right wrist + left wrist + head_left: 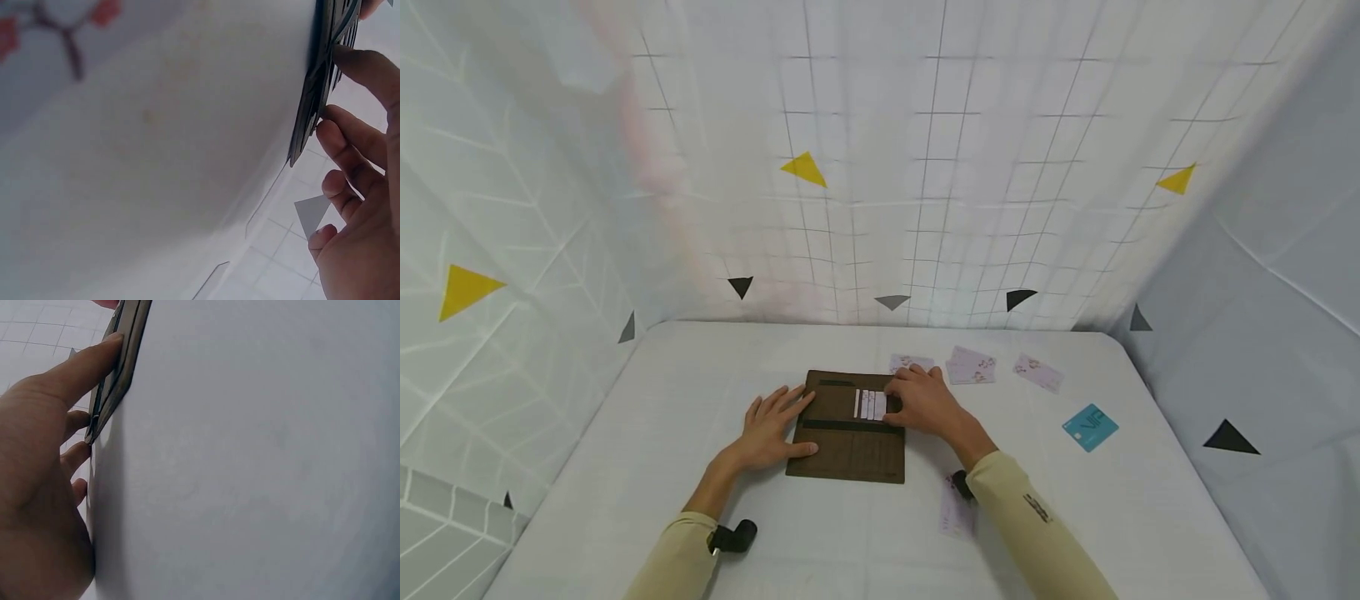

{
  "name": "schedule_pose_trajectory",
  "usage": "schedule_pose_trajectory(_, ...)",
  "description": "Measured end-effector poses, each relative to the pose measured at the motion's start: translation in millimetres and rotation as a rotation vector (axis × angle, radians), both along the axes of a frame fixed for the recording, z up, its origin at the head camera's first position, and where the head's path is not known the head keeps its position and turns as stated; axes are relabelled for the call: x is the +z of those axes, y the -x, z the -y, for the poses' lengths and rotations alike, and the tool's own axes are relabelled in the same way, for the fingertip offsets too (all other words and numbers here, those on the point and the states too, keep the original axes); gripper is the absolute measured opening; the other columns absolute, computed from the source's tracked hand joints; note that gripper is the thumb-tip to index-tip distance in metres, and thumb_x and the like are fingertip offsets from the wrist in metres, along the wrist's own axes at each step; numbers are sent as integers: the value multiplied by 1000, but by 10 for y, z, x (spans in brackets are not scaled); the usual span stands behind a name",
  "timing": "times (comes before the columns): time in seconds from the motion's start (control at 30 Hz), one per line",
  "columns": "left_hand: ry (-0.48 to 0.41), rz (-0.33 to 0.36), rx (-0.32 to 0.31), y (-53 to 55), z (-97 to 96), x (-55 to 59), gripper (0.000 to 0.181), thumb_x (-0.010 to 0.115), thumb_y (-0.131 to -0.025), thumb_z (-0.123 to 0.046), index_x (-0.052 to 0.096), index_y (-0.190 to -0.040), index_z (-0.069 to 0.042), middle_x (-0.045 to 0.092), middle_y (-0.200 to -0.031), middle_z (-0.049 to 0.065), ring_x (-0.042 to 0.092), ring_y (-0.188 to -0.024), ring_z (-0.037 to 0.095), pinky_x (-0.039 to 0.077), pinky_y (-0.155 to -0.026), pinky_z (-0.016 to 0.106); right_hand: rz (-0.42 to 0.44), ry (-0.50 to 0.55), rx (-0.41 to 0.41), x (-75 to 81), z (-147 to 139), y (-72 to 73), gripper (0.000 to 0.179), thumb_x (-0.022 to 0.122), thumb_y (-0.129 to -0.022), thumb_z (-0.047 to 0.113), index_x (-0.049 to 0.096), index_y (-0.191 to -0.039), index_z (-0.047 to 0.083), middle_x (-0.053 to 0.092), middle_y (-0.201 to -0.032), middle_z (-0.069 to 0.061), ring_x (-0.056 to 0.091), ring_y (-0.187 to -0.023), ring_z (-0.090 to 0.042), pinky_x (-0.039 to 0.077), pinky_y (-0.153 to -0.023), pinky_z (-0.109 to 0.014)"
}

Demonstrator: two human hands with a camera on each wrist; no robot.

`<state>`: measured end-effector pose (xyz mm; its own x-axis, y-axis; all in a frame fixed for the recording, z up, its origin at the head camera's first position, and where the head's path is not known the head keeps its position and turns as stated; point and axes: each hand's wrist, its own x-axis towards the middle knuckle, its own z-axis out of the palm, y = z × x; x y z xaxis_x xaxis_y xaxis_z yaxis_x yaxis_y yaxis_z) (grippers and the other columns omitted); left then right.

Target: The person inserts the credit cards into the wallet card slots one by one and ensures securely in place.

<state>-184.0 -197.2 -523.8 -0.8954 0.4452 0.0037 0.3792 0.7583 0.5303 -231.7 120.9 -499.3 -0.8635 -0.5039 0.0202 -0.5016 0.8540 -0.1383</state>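
Observation:
A brown bifold wallet point(850, 454) lies unfolded on the white table, with several flower-patterned cards point(870, 405) showing as narrow strips in its upper panel's slots. My left hand point(767, 432) lies spread along the wallet's left side, its thumb resting on the lower panel and its fingertips at the upper panel's edge. At the upper right part, beside the cards, my right hand point(923, 402) has bent fingers, with thumb and index finger touching the wallet point(312, 94) a little apart. I cannot tell whether they pinch a card there.
Beyond the right hand lie pale cards with a flower print point(972, 366), and another one point(1038, 373) farther right. A teal VIP card point(1091, 427) is at the right. One more flower card point(957, 512) lies partly under the right forearm. White curtains point(880, 167) surround the table.

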Motion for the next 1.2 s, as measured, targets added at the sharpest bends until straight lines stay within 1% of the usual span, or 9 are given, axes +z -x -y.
schedule_pose_trajectory(0.17,-2,0,-4,-8,-11,7,89,75,-87,-49,35,-158,-13,25,-165,14,13,-151,43,1,-113,72,2,-12,6,-18,51,38,49,77,-81,58,73,-118,25,64,-114,7,55,-110,-18,38,-82,-43)
schedule_pose_trajectory(0.33,-1,7,-9,-18,-23,-12,88,74,-87,-48,35,-158,-13,25,-165,14,13,-152,43,1,-114,72,30,15,23,-45,112,53,50,76,-82,57,72,-119,24,64,-114,5,55,-108,-19,38,-81,-44)
schedule_pose_trajectory(0.47,0,16,-14,-10,-31,-28,89,74,-87,-49,34,-158,-14,24,-166,13,12,-152,43,1,-114,72,55,36,12,-45,96,38,51,76,-83,57,72,-121,24,63,-115,4,55,-107,-19,38,-83,-45)
schedule_pose_trajectory(0.6,23,23,-9,6,-14,-33,90,74,-87,-52,32,-159,-17,22,-166,11,11,-152,41,0,-115,70,63,51,-16,-39,36,19,53,77,-82,58,70,-123,26,63,-121,4,56,-114,-20,38,-87,-47)
schedule_pose_trajectory(0.7,28,22,0,11,10,-20,90,74,-87,-52,33,-159,-17,22,-166,11,11,-153,41,-1,-115,69,60,63,-8,-32,19,24,53,77,-83,58,70,-125,25,63,-128,2,55,-121,-23,39,-88,-48)
schedule_pose_trajectory(0.8,17,18,-4,10,4,2,89,74,-87,-51,34,-158,-15,23,-166,12,12,-152,42,0,-115,70,56,67,-1,-29,8,22,53,77,-83,57,70,-124,24,63,-130,2,54,-122,-25,39,-88,-47)
schedule_pose_trajectory(1.03,8,20,-6,-2,-20,5,89,74,-87,-49,34,-158,-14,23,-166,13,11,-152,43,0,-114,71,40,44,9,-35,44,39,50,78,-82,56,73,-121,25,63,-109,9,54,-112,-17,38,-84,-43)
schedule_pose_trajectory(1.2,5,14,-8,-4,-23,-21,90,75,-87,-49,33,-159,-14,22,-166,13,11,-152,42,-1,-114,71,36,67,13,-66,56,30,48,79,-83,52,74,-120,23,63,-106,7,55,-109,-18,38,-81,-42)
